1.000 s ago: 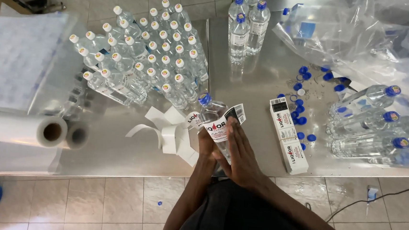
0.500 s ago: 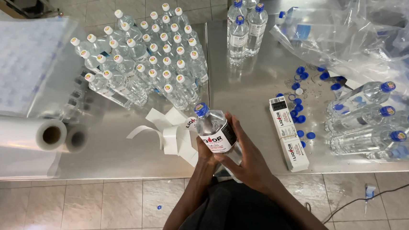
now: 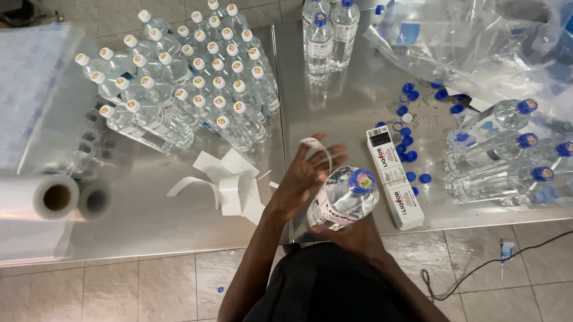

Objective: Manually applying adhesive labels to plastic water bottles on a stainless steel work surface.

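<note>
A clear water bottle (image 3: 343, 200) with a blue cap and a red-and-white label rests tilted in my right hand (image 3: 356, 236), which grips it from below at the near edge of the steel table (image 3: 344, 104). Just left of the bottle, my left hand (image 3: 300, 179) is raised and pinches a curled white paper strip (image 3: 319, 149). A pile of similar white strips (image 3: 230, 182) lies on the table to the left of that hand.
Many white-capped bottles (image 3: 192, 74) stand at back left, three blue-capped ones (image 3: 324, 29) at back centre. Several blue-capped bottles (image 3: 521, 164) lie at right by loose blue caps (image 3: 409, 136). A label stack (image 3: 393, 176), film rolls (image 3: 42, 198), plastic wrap (image 3: 483, 40), floor cable (image 3: 494, 266).
My left hand has left the bottle and lifted away holding a white strip. The bottle has dropped lower and turned in my right hand, its label now stuck on.
</note>
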